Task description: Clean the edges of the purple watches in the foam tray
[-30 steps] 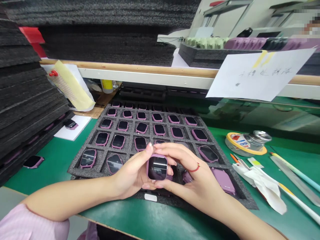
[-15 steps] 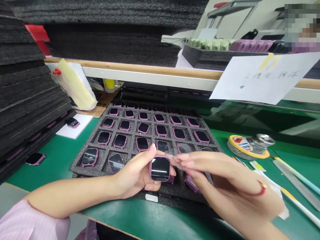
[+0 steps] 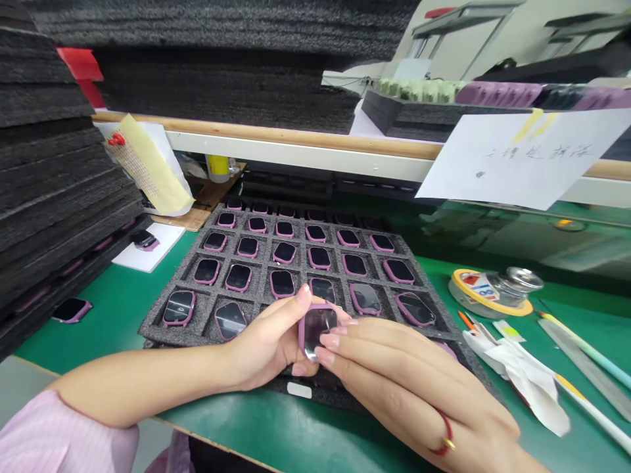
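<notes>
My left hand (image 3: 271, 345) is closed round the sides of a purple smartwatch body (image 3: 315, 327), its dark screen facing up. Over that screen lies what looks like a clear film (image 3: 311, 348), with a glint at its lower corner. The fingers of my right hand (image 3: 404, 381) are pressed together at the screen's right side, on the film's edge. Just below both hands, a black foam tray (image 3: 204, 305) holds many similar purple watch bodies in square pockets. Part of the tray's front right is hidden behind my right hand.
A roll of yellow tape (image 3: 456, 289) with a glass jar (image 3: 522, 279) stands at the right. Nearby lie crumpled white paper (image 3: 537, 387), a metal ruler (image 3: 586, 361) and pens. One watch body (image 3: 71, 310) lies at the left, beside tall foam stacks (image 3: 59, 157). A shelf (image 3: 296, 154) crosses above.
My right hand has moved left and in, bringing the clear film from beside the watch body onto its screen. The left hand still holds the watch body, now slightly turned.
</notes>
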Available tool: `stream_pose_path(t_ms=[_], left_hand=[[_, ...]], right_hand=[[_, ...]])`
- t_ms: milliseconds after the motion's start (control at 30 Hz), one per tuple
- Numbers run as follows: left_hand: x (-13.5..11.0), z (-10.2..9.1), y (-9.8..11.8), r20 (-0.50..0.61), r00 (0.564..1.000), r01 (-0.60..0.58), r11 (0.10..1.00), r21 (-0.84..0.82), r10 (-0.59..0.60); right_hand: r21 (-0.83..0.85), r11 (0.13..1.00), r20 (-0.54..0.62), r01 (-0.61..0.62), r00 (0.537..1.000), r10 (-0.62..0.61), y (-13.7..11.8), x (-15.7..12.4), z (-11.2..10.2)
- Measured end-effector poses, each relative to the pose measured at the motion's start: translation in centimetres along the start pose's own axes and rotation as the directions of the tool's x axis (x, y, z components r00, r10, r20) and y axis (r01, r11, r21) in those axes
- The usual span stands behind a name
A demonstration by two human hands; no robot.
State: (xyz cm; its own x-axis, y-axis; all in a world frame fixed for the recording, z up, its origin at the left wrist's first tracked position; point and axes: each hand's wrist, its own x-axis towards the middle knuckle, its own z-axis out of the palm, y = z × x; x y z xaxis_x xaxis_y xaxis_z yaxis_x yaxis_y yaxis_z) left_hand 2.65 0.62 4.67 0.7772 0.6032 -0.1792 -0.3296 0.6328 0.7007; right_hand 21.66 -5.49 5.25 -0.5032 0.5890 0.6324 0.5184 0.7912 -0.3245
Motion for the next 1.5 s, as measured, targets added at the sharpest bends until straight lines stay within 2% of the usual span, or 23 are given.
stream_pose_path(t_ms=[100,167,233,333,400,533,733,900,1100,1200,1267,1333,1367,1433,1500], left_hand=[[0.1,-0.2,-0.4,-0.013,1.0,-0.019,1.0,0.018,0.02],[0.2,-0.4,-0.7,-0.012,0.999,-0.037,0.997,0.071,0.038],[0.3,-0.6,-0.9,-0.014,0.998,-0.053,0.991,0.124,0.055],[0.5,-0.6,-1.0,-0.039,0.997,-0.055,0.987,0.153,0.061],[0.5,-0.5,-0.9,-0.046,0.997,-0.059,0.983,0.173,0.068],[0.3,-0.5,-0.9,-0.024,0.997,-0.07,0.972,0.223,0.078],[0.2,-0.4,-0.5,-0.052,0.999,-0.003,0.998,0.069,0.007],[0.3,-0.2,-0.3,-0.042,0.999,0.036,0.996,0.077,-0.033],[0.3,-0.3,-0.5,-0.046,0.999,0.006,0.999,0.053,-0.004],[0.3,-0.3,-0.6,-0.065,0.998,0.029,0.997,0.072,-0.024],[0.2,-0.4,-0.9,-0.042,0.999,0.016,0.989,0.148,-0.01],[-0.3,-0.4,-1.2,0.038,0.999,-0.046,0.939,0.341,0.035],[-0.6,-0.4,-1.4,0.098,0.993,-0.102,0.872,0.479,0.063],[-1.3,-0.3,-2.0,0.244,0.964,-0.254,0.635,0.729,0.106],[-1.9,-0.2,-2.6,0.39,0.915,-0.398,0.392,0.829,0.105]], right_hand=[[-0.09,0.995,-0.067,0.043,0.997,-0.049,-0.2,1.2,0.4],[-0.137,0.99,-0.108,0.029,0.993,-0.044,-0.4,1.6,0.8],[-0.107,0.992,-0.114,-0.06,0.992,0.047,-0.5,1.6,1.2],[-0.006,0.975,-0.063,-0.223,0.973,0.222,-0.3,1.2,2.1],[0.028,0.963,-0.032,-0.269,0.962,0.269,-0.1,0.9,2.5],[0.052,0.979,-0.054,-0.2,0.978,0.202,0.2,1.1,2.3],[0.017,0.981,-0.119,-0.193,0.974,0.193,0.2,1.7,1.2],[0.006,0.986,-0.102,-0.164,0.981,0.164,0.6,1.7,1.3],[-0.028,0.989,-0.086,-0.142,0.986,0.139,0.5,2.0,1.2],[-0.07,0.988,-0.114,-0.135,0.985,0.126,0.5,2.2,0.9],[-0.083,0.981,-0.161,-0.177,0.974,0.162,0.8,2.3,0.5],[-0.059,0.966,-0.213,-0.252,0.948,0.235,1.3,2.3,0.2],[-0.038,0.956,-0.232,-0.292,0.933,0.276,1.6,2.3,0.1],[-0.002,0.936,-0.232,-0.353,0.91,0.343,2.1,2.4,0.3],[-0.007,0.929,-0.161,-0.37,0.917,0.364,2.2,2.7,0.9]])
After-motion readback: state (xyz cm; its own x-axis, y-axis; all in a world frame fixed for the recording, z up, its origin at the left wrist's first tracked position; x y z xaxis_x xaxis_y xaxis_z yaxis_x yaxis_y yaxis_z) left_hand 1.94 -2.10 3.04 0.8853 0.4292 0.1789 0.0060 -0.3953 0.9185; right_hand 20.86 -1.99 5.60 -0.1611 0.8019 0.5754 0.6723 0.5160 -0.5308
